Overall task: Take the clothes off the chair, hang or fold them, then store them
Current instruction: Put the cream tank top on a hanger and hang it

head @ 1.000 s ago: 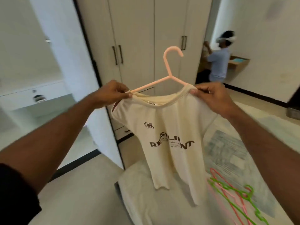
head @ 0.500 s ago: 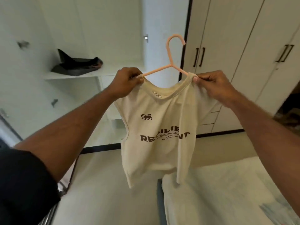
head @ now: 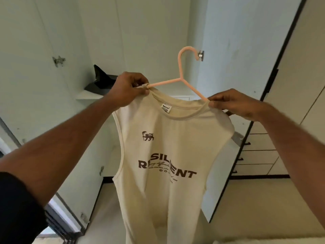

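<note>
A cream shirt (head: 163, 155) hangs on a pink hanger (head: 182, 80), held up in front of an open wardrobe. The left hand (head: 125, 90) pinches the shirt's left shoulder and the hanger arm together, fingers curled tight; the right hand (head: 233, 103) pinches the right shoulder at the other arm's tip the same way. The shirt sits between and below both hands, its collar slung between the two grips, its print facing the camera. Its long axis runs down — collar up, hem out of view at the bottom edge. The hanger's bar runs left to right, sloping down to the right; its hook points up, the open end curling right. Far left, a dark item (head: 101, 80) lies on a shelf (head: 86, 95) inside the wardrobe
</note>
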